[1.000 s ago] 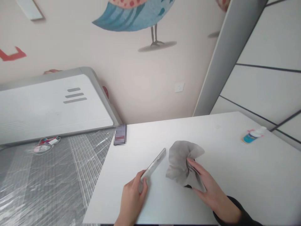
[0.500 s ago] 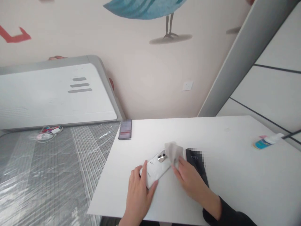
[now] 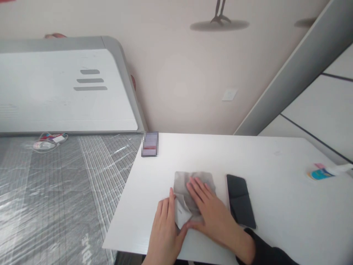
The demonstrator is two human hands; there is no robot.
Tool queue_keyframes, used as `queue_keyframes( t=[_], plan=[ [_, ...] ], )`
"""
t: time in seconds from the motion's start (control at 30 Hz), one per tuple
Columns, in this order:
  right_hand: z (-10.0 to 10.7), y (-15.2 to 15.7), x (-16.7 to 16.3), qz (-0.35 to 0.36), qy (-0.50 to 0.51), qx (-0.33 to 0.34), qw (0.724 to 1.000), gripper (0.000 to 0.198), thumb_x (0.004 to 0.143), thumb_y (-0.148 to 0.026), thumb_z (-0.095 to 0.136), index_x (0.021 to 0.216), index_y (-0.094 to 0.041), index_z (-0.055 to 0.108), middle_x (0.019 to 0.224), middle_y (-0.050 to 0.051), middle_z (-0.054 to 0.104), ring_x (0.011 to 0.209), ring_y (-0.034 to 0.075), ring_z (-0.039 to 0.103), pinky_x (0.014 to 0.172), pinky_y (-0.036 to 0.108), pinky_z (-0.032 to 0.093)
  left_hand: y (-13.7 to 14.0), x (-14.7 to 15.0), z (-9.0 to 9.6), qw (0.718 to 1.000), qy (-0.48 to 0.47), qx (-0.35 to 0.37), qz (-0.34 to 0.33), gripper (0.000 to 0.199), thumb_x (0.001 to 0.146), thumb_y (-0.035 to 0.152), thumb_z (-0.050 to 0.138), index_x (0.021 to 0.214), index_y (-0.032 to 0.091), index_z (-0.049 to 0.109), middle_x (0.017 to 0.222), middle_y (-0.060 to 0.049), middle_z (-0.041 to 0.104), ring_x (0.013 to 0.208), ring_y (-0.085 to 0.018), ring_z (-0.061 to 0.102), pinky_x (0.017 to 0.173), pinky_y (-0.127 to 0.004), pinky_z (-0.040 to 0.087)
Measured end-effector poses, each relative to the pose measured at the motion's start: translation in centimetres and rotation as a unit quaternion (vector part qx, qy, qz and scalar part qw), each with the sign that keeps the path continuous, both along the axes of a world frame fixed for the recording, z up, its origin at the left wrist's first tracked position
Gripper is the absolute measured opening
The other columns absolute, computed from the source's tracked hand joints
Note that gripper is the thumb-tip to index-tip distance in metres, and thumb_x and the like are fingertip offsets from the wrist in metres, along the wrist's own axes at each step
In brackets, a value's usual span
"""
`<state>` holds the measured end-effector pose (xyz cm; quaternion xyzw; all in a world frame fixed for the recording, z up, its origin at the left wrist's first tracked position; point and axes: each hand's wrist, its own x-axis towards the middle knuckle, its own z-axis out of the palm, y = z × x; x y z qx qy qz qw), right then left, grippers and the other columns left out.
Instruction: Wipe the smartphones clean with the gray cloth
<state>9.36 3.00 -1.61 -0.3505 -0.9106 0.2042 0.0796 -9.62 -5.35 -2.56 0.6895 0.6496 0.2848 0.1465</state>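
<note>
A white phone (image 3: 182,217) lies back side up on the white table (image 3: 264,165), mostly hidden under a grey cloth (image 3: 180,180). My left hand (image 3: 164,228) grips the phone's lower end, with the fingers along its left edge and the thumb at its near right corner. On top of the cloth rests my right hand (image 3: 211,208), palm down and fingers stretched out. The cloth is spread over the phone's upper part, so its camera end cannot be seen. Right of that hand lies a black-screened phone (image 3: 241,200), screen up.
A small pixelated item (image 3: 150,144) sits at the table's far left corner. Toward the right edge a blue and white bottle (image 3: 322,173) lies on its side. Left of the table is a plastic-covered bed (image 3: 68,195) with a tangle of cables (image 3: 51,142).
The bunched cloth has been opened out over the white phone, covering its camera. My right hand has gone from pinching the cloth to lying flat on it. The dark phone's screen clock no longer shows.
</note>
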Motion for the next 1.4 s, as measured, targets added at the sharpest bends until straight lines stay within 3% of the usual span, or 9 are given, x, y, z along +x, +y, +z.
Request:
queue_keyframes(
  t=[0.1,0.27,0.4,0.5,0.63,0.8,0.93,1.07,1.4],
  plan=[
    [0.1,-0.8,-0.2,0.092,0.027,-0.034,0.995,0.116,0.083,-0.085,0.062,0.168,-0.017,0.022,0.172,0.015,0.025,0.159,0.035,0.025,0.13,0.052,0.025,-0.1,-0.2,0.0,1.0,0.0,-0.002,0.015,0.118,0.084,0.014,0.075,0.166,0.029,-0.009,0.142,-0.016,0.059,0.123,-0.034,0.062,0.1,-0.053,0.058],
    [0.5,-0.4,0.1,0.0,-0.002,-0.011,1.0,0.103,0.091,-0.079,0.058,0.167,-0.018,0.024,0.172,0.016,0.021,0.159,0.039,0.022,0.127,0.062,0.026,-0.1,-0.2,0.3,1.0,0.008,0.02,0.001,0.116,0.087,0.02,0.078,0.167,0.029,-0.005,0.144,-0.016,0.061,0.125,-0.033,0.064,0.1,-0.05,0.059],
    [0.4,0.0,0.3,0.071,0.026,-0.022,0.997,0.115,0.082,-0.084,0.064,0.168,-0.02,0.023,0.171,0.014,0.028,0.158,0.036,0.026,0.129,0.054,0.027,0.0,0.2,0.4,0.999,0.028,0.032,0.009,0.112,0.085,0.016,0.077,0.167,0.028,0.002,0.14,-0.015,0.064,0.12,-0.031,0.066,0.098,-0.045,0.061],
    [0.5,0.4,0.2,0.001,0.007,-0.005,1.0,0.102,0.09,-0.074,0.064,0.167,-0.018,0.027,0.172,0.018,0.024,0.159,0.04,0.02,0.127,0.064,0.025,0.3,0.6,0.4,0.998,0.04,0.045,0.009,0.109,0.088,0.023,0.077,0.167,0.025,0.001,0.135,-0.015,0.066,0.117,-0.031,0.067,0.095,-0.044,0.062],
    [0.6,0.7,0.0,0.05,0.028,-0.009,0.998,0.129,0.075,-0.088,0.067,0.168,-0.014,0.018,0.173,0.016,0.021,0.16,0.038,0.02,0.129,0.056,0.027,0.6,1.1,0.8,0.998,0.054,0.036,0.004,0.112,0.084,0.017,0.078,0.167,0.027,0.003,0.132,-0.012,0.067,0.113,-0.03,0.067,0.094,-0.044,0.062],
    [0.5,0.7,0.6,-0.012,0.015,0.01,1.0,0.109,0.088,-0.081,0.061,0.165,-0.011,0.028,0.172,0.021,0.022,0.16,0.042,0.015,0.126,0.068,0.024,0.3,1.2,1.4,0.999,0.027,0.013,-0.02,0.103,0.09,0.018,0.07,0.167,0.026,0.002,0.141,-0.015,0.062,0.127,-0.031,0.062,0.102,-0.046,0.059],
    [0.8,-0.2,0.8,0.08,0.039,-0.016,0.996,0.119,0.081,-0.091,0.055,0.167,-0.016,0.022,0.173,0.014,0.02,0.16,0.036,0.018,0.129,0.056,0.027,-0.1,1.0,1.1,1.0,-0.002,-0.007,-0.01,0.1,0.089,0.013,0.065,0.166,0.033,0.006,0.151,-0.015,0.053,0.136,-0.032,0.058,0.107,-0.05,0.056],
    [1.2,-0.3,1.3,0.011,0.016,-0.007,1.0,0.103,0.09,-0.081,0.055,0.164,-0.013,0.032,0.172,0.019,0.019,0.16,0.041,0.018,0.126,0.064,0.026,-0.1,0.7,0.5,1.0,-0.009,-0.011,0.009,0.096,0.091,0.02,0.068,0.165,0.036,0.007,0.158,-0.015,0.043,0.144,-0.034,0.052,0.11,-0.053,0.054],
    [1.6,-0.4,1.0,0.07,0.047,-0.034,0.996,0.106,0.086,-0.082,0.061,0.164,-0.016,0.033,0.172,0.015,0.025,0.159,0.036,0.023,0.13,0.056,0.022,0.0,0.6,0.6,1.0,-0.023,-0.012,0.004,0.092,0.091,0.018,0.067,0.164,0.036,0.013,0.158,-0.014,0.045,0.143,-0.032,0.053,0.111,-0.05,0.054]
  ],
)
